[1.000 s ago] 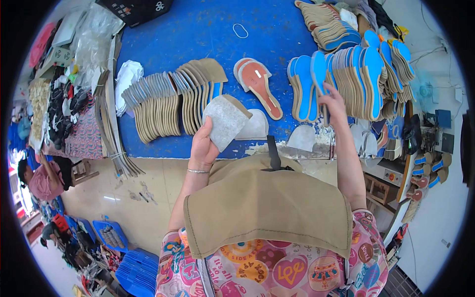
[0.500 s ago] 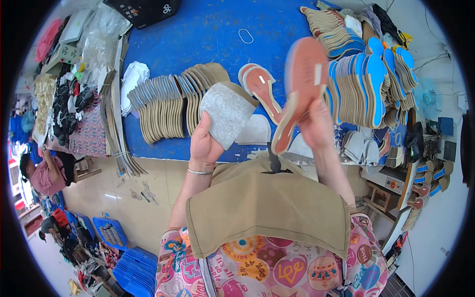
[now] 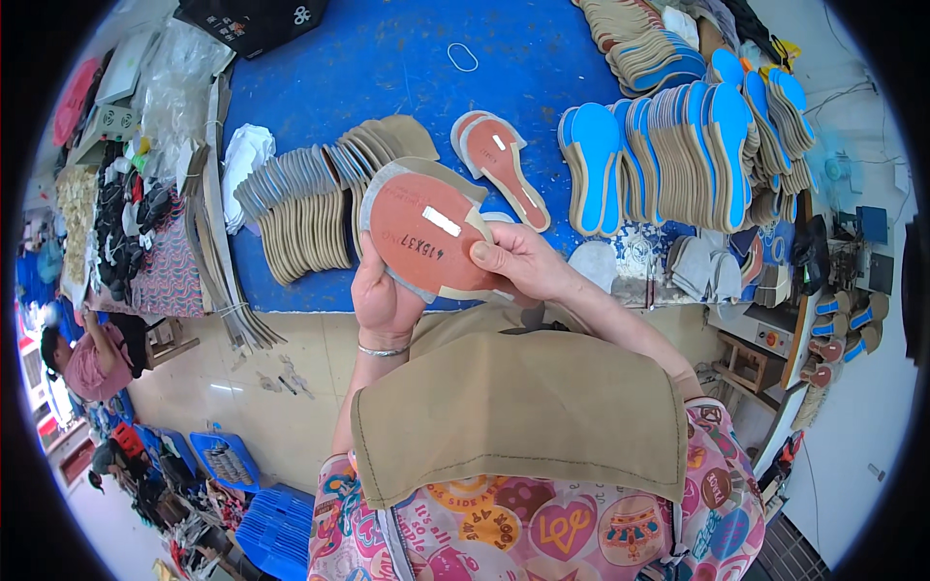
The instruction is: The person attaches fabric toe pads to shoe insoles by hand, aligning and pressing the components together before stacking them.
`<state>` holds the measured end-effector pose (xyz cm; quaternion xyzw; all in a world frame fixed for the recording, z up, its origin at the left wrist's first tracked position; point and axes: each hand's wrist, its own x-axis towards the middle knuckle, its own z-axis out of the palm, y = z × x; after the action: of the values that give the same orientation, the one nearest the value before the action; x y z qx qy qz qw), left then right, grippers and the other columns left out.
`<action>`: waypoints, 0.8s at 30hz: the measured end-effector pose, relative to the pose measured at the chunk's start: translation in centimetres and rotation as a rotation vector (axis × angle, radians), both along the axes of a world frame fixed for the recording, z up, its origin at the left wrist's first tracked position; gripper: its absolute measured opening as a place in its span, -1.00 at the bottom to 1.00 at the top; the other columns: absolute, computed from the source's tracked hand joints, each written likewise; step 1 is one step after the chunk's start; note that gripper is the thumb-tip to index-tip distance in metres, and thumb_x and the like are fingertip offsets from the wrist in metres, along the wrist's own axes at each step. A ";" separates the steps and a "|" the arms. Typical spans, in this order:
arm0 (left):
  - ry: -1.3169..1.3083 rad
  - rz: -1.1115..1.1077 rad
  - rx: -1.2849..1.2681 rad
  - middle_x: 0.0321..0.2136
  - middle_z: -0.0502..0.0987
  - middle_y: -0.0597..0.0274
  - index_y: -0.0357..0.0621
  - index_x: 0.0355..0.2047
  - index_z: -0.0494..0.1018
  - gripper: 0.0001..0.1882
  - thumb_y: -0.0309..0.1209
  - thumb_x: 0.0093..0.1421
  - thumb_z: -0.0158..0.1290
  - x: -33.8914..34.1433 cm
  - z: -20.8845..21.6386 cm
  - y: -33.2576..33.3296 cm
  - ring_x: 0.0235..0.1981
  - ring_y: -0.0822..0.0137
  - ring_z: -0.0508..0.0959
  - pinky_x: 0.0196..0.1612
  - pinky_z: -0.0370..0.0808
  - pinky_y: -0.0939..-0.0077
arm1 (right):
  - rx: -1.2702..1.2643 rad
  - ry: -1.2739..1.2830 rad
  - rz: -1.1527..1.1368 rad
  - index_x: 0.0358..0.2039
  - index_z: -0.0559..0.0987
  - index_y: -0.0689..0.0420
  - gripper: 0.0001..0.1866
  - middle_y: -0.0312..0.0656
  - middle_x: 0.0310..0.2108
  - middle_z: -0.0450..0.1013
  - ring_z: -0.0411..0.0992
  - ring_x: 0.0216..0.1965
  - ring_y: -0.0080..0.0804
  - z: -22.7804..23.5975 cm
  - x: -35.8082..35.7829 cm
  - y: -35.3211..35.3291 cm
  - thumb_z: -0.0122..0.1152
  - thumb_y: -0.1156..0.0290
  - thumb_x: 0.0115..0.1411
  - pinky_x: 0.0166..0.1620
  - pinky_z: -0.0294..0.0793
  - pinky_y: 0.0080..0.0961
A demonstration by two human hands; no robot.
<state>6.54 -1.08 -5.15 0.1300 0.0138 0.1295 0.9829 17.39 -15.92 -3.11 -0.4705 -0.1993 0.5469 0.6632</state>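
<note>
Red-brown, grey-edged flat insole (image 3: 407, 232) slants upper left to lower rt., mid-frame; L hand (image 3: 386, 295) clasps wide end; R hand (image 3: 528, 261) pinches narrower part

Two hands (image 3: 387, 295) (image 3: 528, 261) — one held insole (image 3: 417, 242) (reddish); one white loop (image 3: 450, 54)

Rows of insoles (image 3: 664, 169) show a shoemaking workshop.

The scene is viewed through a wide, head-worn fisheye camera, aimed steeply downward; the left hand (image 3: 386, 298) and right hand (image 3: 528, 261) are seen close up, the blue desk (image 3: 387, 73) beyond them, with straight edges bent toward the rim.
</note>
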 end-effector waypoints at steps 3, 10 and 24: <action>-0.018 -0.003 -0.009 0.11 0.16 0.09 -0.21 0.14 0.02 -0.47 -0.12 0.29 -0.50 -0.1 0.0 -0.1 0.11 0.15 0.19 0.15 0.12 0.23 | -0.012 0.023 0.059 -0.16 0.45 0.18 -0.60 -0.40 -0.44 0.36 0.25 -0.45 -0.75 -0.8 0.4 -0.3 -0.02 0.10 0.19 -0.43 0.27 -0.74; 0.032 0.037 0.034 0.09 0.19 0.09 -0.22 0.12 0.05 -0.49 -0.15 0.30 -0.49 -0.1 0.6 -0.2 0.10 0.16 0.22 0.15 0.13 0.24 | -0.026 0.131 0.008 -0.16 0.44 0.20 -0.64 -0.34 -0.37 0.39 0.31 -0.39 -0.70 -0.8 0.0 -0.1 -0.01 0.18 0.19 -0.37 0.34 -0.71; 0.272 0.058 0.082 0.02 0.27 0.09 -0.26 0.07 0.12 -0.55 -0.22 0.27 -0.29 1.2 1.5 -1.0 0.03 0.21 0.30 0.09 0.21 0.29 | -0.106 -0.017 -0.167 -0.27 0.47 0.24 -0.71 -0.35 -0.42 0.40 0.31 -0.42 -0.72 -2.2 -0.2 0.3 0.01 0.25 0.19 -0.37 0.34 -0.71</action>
<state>7.77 -2.09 -3.61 0.1861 0.1453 0.1397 0.9616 17.22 -15.58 -5.36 -0.5247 -0.1359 0.4953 0.6790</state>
